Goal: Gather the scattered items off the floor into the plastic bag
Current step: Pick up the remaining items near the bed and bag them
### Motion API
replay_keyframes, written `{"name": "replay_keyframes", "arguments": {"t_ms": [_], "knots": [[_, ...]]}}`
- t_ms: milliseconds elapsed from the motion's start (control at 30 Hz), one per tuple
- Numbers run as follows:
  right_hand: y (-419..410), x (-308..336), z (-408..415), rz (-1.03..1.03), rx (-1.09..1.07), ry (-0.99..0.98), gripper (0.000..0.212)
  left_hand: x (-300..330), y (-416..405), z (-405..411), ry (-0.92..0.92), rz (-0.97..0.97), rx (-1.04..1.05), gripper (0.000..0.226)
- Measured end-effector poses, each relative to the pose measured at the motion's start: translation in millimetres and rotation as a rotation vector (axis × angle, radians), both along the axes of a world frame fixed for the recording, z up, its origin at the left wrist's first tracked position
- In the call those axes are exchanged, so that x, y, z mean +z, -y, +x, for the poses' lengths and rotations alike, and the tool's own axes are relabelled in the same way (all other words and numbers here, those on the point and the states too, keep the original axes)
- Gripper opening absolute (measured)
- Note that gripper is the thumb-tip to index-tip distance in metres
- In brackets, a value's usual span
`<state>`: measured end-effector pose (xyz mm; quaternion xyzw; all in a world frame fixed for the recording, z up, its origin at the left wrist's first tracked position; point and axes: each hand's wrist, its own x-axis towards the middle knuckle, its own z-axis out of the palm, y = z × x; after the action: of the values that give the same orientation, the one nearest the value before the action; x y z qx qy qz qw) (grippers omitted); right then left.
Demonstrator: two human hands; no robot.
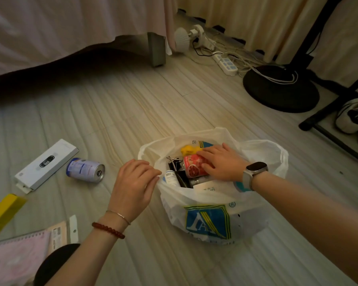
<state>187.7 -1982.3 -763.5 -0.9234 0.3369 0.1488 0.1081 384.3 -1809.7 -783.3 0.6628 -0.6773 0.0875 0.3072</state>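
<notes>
Bag rim (151,150) is pinched open by curled left hand (133,182) so red can (194,168), loosely gripped by right hand (221,162), can be seated inside; 1 blue can (85,170) is left on floor.

A white plastic bag (213,205) with a blue and yellow logo stands open on the wooden floor (132,112). The right hand (221,162) reaches into the bag, fingers curled round a red packet (193,167) that lies on the things inside, beside a yellow item (189,150), black clips (175,165) and a white labelled bottle (171,178). The left hand (133,182) pinches the bag's left rim. Left of the bag lie a blue can (85,169) on its side, a long white box (47,165), a yellow box (3,213) and a pink notebook (17,256). Beyond the bag are a power strip (225,62) and a round black stand base (280,88).
</notes>
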Motion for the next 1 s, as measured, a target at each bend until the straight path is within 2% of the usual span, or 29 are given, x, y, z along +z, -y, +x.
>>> {"name": "replay_keyframes", "arguments": {"t_ms": [167, 300, 467, 533, 567, 633, 700, 800, 867, 933, 1000], "knots": [[2, -3, 6, -0.072, 0.021, 0.017, 0.060, -7, -4, 2, -0.046, 0.013, 0.008, 0.028], [3, -2, 10, -0.099, 0.040, 0.060, 0.053, -10, -8, 8, -0.101, 0.003, 0.047, 0.023], [7, 2, 15, -0.270, 0.052, 0.115, 0.036, -5, -9, 4, -0.423, 0.014, 0.035, 0.017], [11, 3, 19, -0.221, -0.004, 0.111, 0.035, 0, -6, -1, -0.473, 0.019, 0.016, 0.018], [13, 4, 21, -0.148, -0.063, 0.118, 0.038, 3, -5, -4, -0.478, 0.021, 0.002, 0.018], [19, 3, 22, -0.003, -0.189, 0.135, 0.057, 6, -2, -7, -0.488, 0.027, -0.009, 0.018], [28, 1, 23, 0.001, -0.244, 0.085, 0.069, 7, -2, -7, -0.492, 0.033, 0.000, 0.018], [45, 2, 29, 0.040, -0.298, -0.006, 0.044, 8, -5, -4, -0.461, 0.020, 0.022, 0.018], [49, 5, 31, 0.084, -0.317, 0.017, 0.037, 13, -2, -3, -0.475, -0.019, 0.076, 0.022], [44, 9, 26, 0.023, -0.343, 0.150, 0.032, 24, 2, 0, -0.526, -0.080, 0.139, 0.025], [41, 24, 16, -0.049, -0.410, 0.311, 0.028, 40, 4, -1, -0.501, -0.139, 0.135, 0.023]]}}
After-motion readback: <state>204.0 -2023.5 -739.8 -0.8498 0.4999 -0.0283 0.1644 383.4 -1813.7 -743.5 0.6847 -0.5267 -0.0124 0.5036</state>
